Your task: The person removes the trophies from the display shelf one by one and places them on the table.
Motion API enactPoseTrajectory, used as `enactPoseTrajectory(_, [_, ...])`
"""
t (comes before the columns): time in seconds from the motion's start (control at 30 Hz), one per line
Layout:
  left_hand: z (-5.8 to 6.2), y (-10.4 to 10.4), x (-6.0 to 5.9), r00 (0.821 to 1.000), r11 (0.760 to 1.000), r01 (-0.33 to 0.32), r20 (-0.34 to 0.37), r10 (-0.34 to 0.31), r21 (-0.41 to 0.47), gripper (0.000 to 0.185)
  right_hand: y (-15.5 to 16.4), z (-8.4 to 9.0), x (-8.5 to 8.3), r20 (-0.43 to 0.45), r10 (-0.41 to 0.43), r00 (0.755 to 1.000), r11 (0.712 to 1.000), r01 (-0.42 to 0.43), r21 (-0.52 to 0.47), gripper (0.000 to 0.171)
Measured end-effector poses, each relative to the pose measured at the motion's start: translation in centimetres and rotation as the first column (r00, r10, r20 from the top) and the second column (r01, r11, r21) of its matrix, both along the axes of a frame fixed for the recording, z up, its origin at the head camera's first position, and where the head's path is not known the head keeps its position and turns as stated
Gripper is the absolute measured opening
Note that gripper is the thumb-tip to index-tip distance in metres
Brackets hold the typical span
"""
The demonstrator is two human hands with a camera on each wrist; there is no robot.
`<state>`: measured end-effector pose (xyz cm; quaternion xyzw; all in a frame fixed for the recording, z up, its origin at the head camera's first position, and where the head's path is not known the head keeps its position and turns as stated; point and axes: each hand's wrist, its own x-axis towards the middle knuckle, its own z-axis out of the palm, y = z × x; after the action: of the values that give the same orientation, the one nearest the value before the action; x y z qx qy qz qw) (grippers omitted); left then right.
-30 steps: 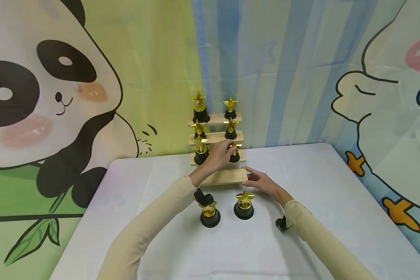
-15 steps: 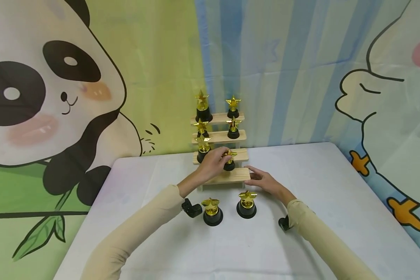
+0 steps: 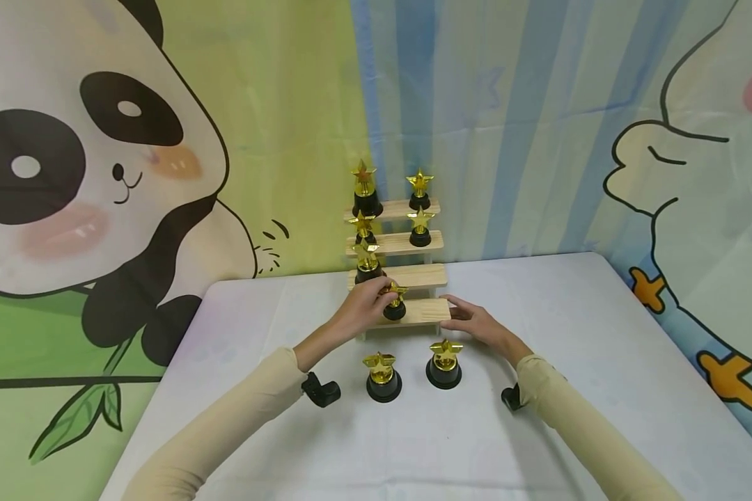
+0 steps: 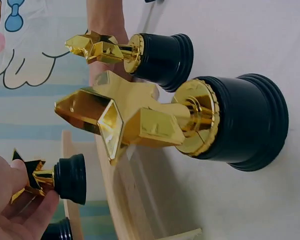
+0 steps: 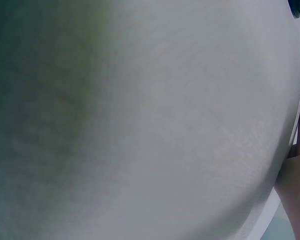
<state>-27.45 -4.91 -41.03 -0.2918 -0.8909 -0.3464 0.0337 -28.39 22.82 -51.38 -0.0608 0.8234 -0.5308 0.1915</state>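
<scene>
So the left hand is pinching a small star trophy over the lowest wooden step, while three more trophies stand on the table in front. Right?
Not quite: the left hand does pinch the small star trophy over the lowest wooden step, but the head view shows only two trophies on the table in front, not three.

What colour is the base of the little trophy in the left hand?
Black, under a gold star trophy; the left wrist view shows it best.

From my head view, my left hand (image 3: pixel 360 306) covers most of the star on the small trophy (image 3: pixel 395 308) I pinch. The left wrist view cuts my fingers (image 4: pixel 20 222) off at the lower edge. The right wrist view shows only blurred white surface (image 5: pixel 140 125) and an edge of my right hand (image 5: pixel 299 165); its fingers fall outside the picture.
</scene>
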Motion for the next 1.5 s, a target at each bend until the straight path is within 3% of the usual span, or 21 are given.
enactPoseTrajectory(0.17, [-0.5, -0.8, 0.1, 1.0, 1.0, 0.01, 0.002, -0.01, 0.006, 0.014, -0.1, -0.3, 0.2, 0.005, -0.003, 1.0, 1.0, 0.003, -0.005, 0.085])
enactPoseTrajectory(0.43, [-0.9, -2.8, 1.1, 0.996, 0.999, -0.021, 0.089, 0.017, 0.04, 0.019, -0.3, -0.5, 0.3, 0.008, 0.006, 1.0, 1.0, -0.006, -0.017, 0.086])
enactPoseTrajectory(0.63, [-1.0, -5.7, 3.0, 0.987, 0.99, -0.105, 0.135, 0.092, 0.09, 0.019, -0.3, -0.4, 0.0, -0.003, 0.023, 1.0, 1.0, -0.023, -0.018, 0.084])
enactPoseTrajectory(0.83, [-1.1, -8.4, 5.3, 0.978, 0.981, -0.174, 0.129, 0.162, 0.081, 0.019, -0.2, 0.2, -0.1, -0.013, 0.024, 1.0, 1.0, -0.024, -0.011, 0.085])
enactPoseTrajectory(1.2, [-2.0, -10.1, 7.8, 0.981, 0.984, -0.154, 0.136, 0.142, 0.086, 0.016, -0.2, -0.2, 0.1, 0.004, 0.028, 1.0, 0.999, -0.028, -0.017, 0.085])
enactPoseTrajectory(1.33, [-2.9, -10.5, 9.1, 0.979, 0.989, -0.132, 0.168, 0.118, 0.071, 0.016, -0.1, -0.1, 0.1, -0.002, 0.023, 1.0, 1.0, -0.023, -0.007, 0.086])
enactPoseTrajectory(1.5, [-4.7, -10.9, 10.6, 0.982, 0.997, -0.056, 0.185, 0.045, 0.05, 0.019, 0.2, 0.0, -0.2, 0.006, 0.01, 1.0, 1.0, -0.01, -0.008, 0.088])
